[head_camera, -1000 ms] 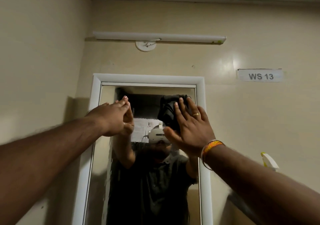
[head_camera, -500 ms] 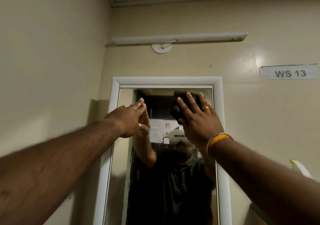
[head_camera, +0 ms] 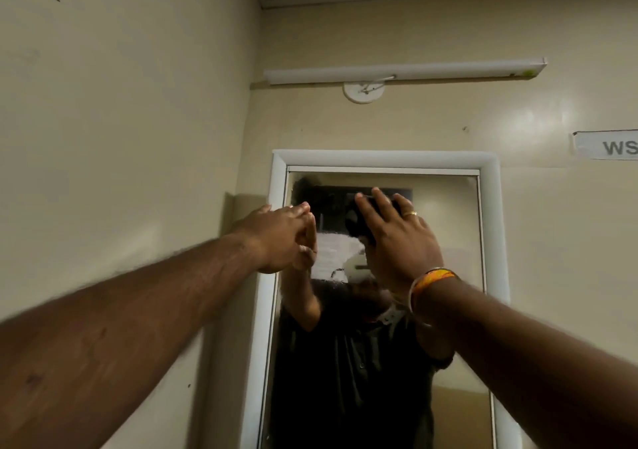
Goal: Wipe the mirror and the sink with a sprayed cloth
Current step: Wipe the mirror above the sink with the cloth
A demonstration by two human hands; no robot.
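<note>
Cream wall (head_camera: 121, 120) fills most of the view, corner running up left of the grip. Tall mirror (head_camera: 448, 241) in a white frame (head_camera: 383, 156) sits straight ahead, glass directly under both hands; it reflects a person in a dark top with raised arms. Tube light (head_camera: 404, 70) on the wall well above the grip, round white fitting (head_camera: 363, 92) just under it. Paper label (head_camera: 607, 145) reading "WS", cut off by the picture edge, up and to the right of the grip. Right hand (head_camera: 397, 241) flat, fingers spread, palm pressing a dark cloth (head_camera: 359, 222) against the upper glass; the cloth shows only at the fingertips and left of the palm, mostly hidden by the hand. So the grip is a flat press on the cloth, not a closed fist. Left hand (head_camera: 279, 238) is at the mirror's upper left edge, just left of the cloth hand, fingers together and extended, touching glass or frame, cannot tell which; holds nothing visible. Orange band (head_camera: 431, 277) on the right wrist below the grip, gold ring (head_camera: 411, 213) on a right finger. Sink not in view.
</note>
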